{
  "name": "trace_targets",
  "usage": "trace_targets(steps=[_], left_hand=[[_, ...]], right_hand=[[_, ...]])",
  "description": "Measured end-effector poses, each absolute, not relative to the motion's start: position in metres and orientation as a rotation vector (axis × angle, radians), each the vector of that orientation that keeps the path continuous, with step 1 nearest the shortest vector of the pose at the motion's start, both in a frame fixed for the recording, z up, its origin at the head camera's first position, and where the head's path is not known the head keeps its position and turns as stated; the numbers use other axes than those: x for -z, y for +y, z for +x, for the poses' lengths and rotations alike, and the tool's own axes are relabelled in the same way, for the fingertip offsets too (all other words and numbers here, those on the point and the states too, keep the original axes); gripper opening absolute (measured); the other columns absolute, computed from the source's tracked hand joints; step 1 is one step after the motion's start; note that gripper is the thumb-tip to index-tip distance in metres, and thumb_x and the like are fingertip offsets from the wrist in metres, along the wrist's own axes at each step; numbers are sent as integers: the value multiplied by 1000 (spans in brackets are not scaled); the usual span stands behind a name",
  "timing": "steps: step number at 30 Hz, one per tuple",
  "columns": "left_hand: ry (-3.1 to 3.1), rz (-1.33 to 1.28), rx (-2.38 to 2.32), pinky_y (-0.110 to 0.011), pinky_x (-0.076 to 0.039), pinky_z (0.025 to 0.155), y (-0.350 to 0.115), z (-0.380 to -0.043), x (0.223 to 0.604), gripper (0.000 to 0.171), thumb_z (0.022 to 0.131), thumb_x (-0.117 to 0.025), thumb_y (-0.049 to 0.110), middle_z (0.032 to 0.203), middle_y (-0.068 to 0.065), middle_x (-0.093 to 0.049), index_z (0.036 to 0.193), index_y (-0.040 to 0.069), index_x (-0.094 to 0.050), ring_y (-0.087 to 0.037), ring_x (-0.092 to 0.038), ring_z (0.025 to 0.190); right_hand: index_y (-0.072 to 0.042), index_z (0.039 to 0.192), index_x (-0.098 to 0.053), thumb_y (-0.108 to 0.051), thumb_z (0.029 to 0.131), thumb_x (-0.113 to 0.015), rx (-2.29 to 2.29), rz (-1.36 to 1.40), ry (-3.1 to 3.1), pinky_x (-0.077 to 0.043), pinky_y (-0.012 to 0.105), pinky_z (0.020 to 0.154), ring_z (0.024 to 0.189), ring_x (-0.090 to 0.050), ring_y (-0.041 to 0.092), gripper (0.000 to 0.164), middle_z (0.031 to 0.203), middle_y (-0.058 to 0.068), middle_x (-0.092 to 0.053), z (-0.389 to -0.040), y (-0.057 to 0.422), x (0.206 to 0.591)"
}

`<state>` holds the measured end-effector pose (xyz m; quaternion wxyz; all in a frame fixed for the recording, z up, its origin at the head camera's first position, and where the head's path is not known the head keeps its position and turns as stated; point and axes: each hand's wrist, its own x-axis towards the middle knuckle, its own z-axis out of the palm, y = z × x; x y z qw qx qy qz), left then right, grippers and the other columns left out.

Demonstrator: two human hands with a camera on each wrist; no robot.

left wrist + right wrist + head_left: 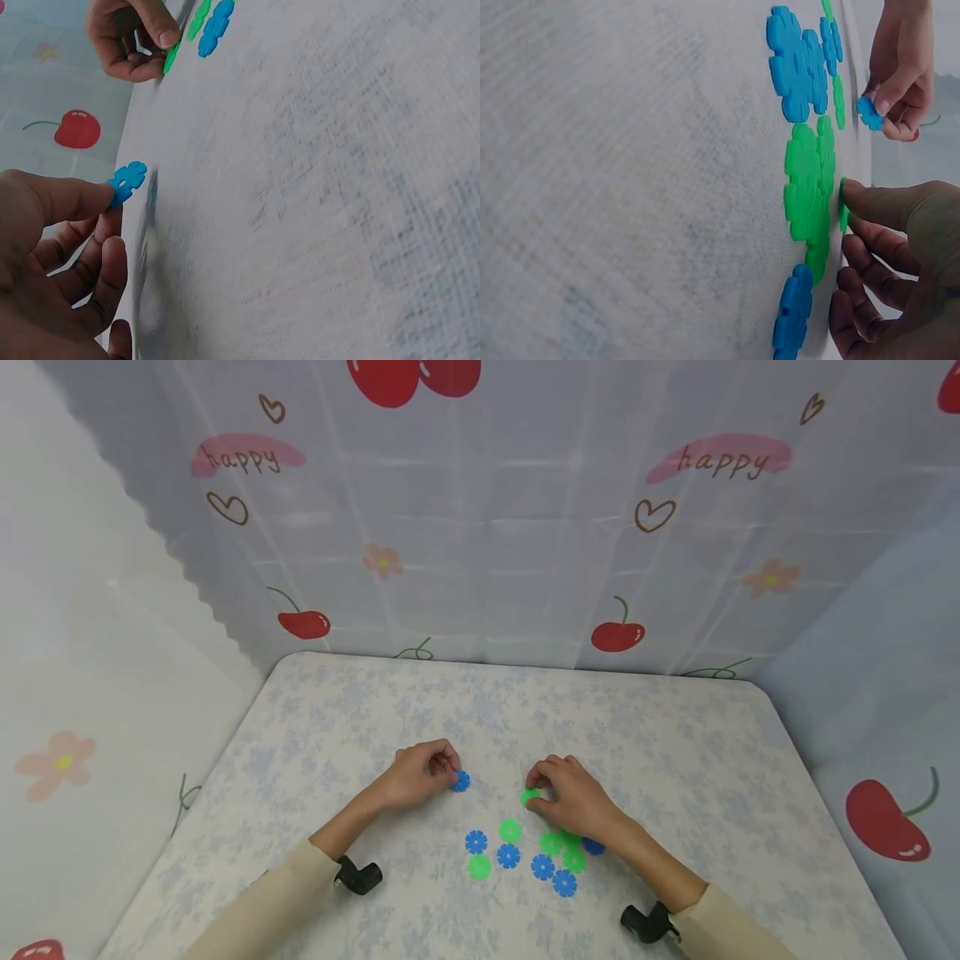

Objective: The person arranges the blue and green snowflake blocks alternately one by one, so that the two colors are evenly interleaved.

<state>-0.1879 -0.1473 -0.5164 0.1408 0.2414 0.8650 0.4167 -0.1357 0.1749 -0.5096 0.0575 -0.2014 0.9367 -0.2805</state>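
So, biggest stuff 1st: a printed cloth backdrop (480,597) hangs past the far edge of the table (675,735), w/ cherries + "happy" on it. Next, two sleeved arms come in toward the middle, left sleeve (266,902) and right sleeve (731,931).

Left hand (420,774) pinches a blue pc (462,781) btwn thumb & fingers; right hand (576,799) has a green pc (529,796) in a narrow pinch. Both held pcs are well in from the L/R edges, closer to the far edge than the loose ones, and apart from each other. Can't tell if the green one touches the surface.

Black wrist cam (360,877) on the L arm, another black cam (647,922) on the R.

Smallest: loose blue pcs (508,856) & loose green pcs (479,867), flat, well away from the far corners, some touching, one partly under the R wrist.

Imo the step is 1 pc gripped per hand, not joined yet. Next move prob calls for a steady pinch w/ notches turned to face each other.
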Motion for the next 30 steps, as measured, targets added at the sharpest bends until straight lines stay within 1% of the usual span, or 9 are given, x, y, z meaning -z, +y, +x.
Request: trace_targets(steps=[3, 5, 7, 11, 13, 14, 18, 22, 30], left_hand=[[2456, 647, -1258, -30, -52, 84, -154, -195, 514, 5, 104, -71, 16, 101, -1, -72, 109, 15, -69, -13, -65, 90], [2469, 633, -1267, -32, -52, 86, -159, -199, 514, 5, 104, -70, 14, 101, -3, -72, 109, 13, -69, -14, -66, 89], [2490, 620, -1263, -39, -49, 91, -164, -203, 513, 5, 104, -70, 14, 101, -4, -72, 109, 12, -69, -14, -66, 89], [2534, 602, -1255, -61, -31, 106, -175, -212, 513, 4, 104, -69, 12, 99, -7, -73, 108, 10, -70, -15, -67, 90], [2557, 570, -1249, -68, -26, 109, -181, -217, 513, 4, 103, -70, 12, 99, -7, -73, 107, 11, -70, -16, -68, 91], [2567, 547, -1249, -69, -22, 110, -184, -219, 513, 4, 103, -70, 12, 99, -7, -74, 107, 11, -70, -17, -68, 91], [2628, 452, -1203, -73, -19, 115, -196, -227, 515, 3, 103, -71, 16, 100, -5, -74, 107, 15, -70, -17, -68, 91], [2646, 401, -1179, -78, -10, 118, -204, -233, 516, 4, 104, -71, 17, 99, -5, -74, 107, 15, -70, -19, -67, 92], [2719, 380, -1108, -75, -18, 110, -211, -242, 518, 6, 104, -70, 19, 98, -6, -74, 106, 13, -68, -21, -67, 92]], right_hand=[[-20, 106, -71, -26, 95, -85, 844, -602, 2836, -49, 36, 87, 97, -52, 12, 18, 102, -5, -67, -136, 174, 509], [-21, 106, -71, -26, 95, -85, 836, -602, 2838, -49, 36, 87, 97, -52, 12, 18, 102, -5, -66, -137, 174, 509], [-21, 106, -71, -25, 94, -85, 837, -594, 2833, -49, 36, 88, 97, -52, 12, 18, 102, -5, -66, -137, 173, 509], [-21, 106, -71, -26, 95, -85, 830, -588, 2827, -49, 38, 89, 98, -52, 13, 18, 101, -5, -66, -137, 173, 508], [-21, 105, -71, -26, 95, -85, 826, -591, 2825, -49, 38, 89, 99, -52, 13, 18, 102, -5, -66, -137, 174, 508], [-21, 105, -71, -27, 95, -85, 825, -593, 2826, -49, 38, 89, 99, -52, 13, 18, 102, -5, -66, -138, 174, 508], [-21, 105, -70, -27, 95, -85, 830, -605, 2822, -49, 38, 88, 98, -52, 13, 19, 102, -5, -66, -138, 174, 508], [-21, 105, -70, -27, 95, -85, 836, -606, 2818, -49, 38, 88, 98, -52, 13, 19, 102, -5, -65, -138, 173, 508], [-21, 105, -70, -28, 94, -85, 838, -589, 2814, -49, 39, 89, 98, -52, 13, 20, 102, -5, -65, -139, 173, 508]])
